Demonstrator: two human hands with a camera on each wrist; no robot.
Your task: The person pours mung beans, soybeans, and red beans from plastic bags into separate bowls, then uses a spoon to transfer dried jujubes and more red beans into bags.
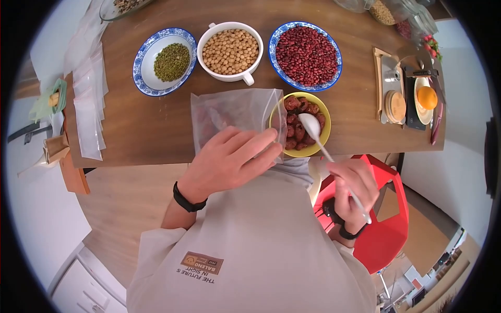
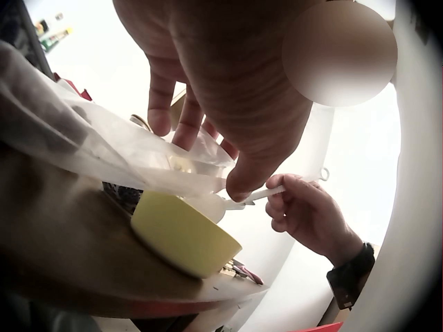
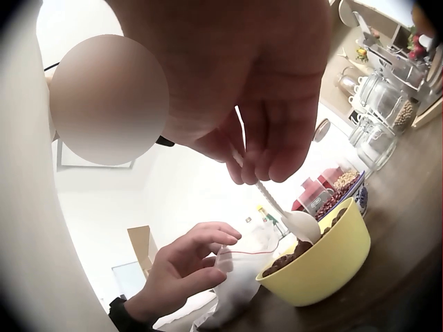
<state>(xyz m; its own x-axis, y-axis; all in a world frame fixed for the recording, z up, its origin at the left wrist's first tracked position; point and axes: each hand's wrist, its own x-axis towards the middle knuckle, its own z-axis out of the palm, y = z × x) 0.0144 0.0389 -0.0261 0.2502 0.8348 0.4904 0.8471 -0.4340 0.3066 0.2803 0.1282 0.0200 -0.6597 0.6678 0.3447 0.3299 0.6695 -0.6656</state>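
A clear plastic bag (image 1: pixel 222 107) lies at the table's front edge, its right side overlapping a yellow bowl (image 1: pixel 326 128) of dark reddish-brown pieces. My left hand (image 1: pixel 229 159) is over the bag; in the right wrist view, thumb and fingers of the left hand (image 3: pixel 183 273) stand apart at the bag's mouth (image 3: pixel 239 266). My right hand (image 1: pixel 357 190) grips the handle of a white spoon (image 1: pixel 310 125). In the right wrist view, the spoon's bowl (image 3: pixel 302 225) rests at the pieces inside the yellow bowl (image 3: pixel 325 270), below the right hand (image 3: pixel 259 104).
Behind stand a patterned bowl (image 1: pixel 140 65) of green beans, a white pot (image 1: pixel 229 78) of chickpeas and a patterned bowl (image 1: pixel 338 62) of red beans. More plastic bags (image 1: pixel 88 109) lie left. Rightward are a wooden tray (image 1: pixel 379 99), an orange (image 1: pixel 427 97) and glass jars (image 1: pixel 417 23).
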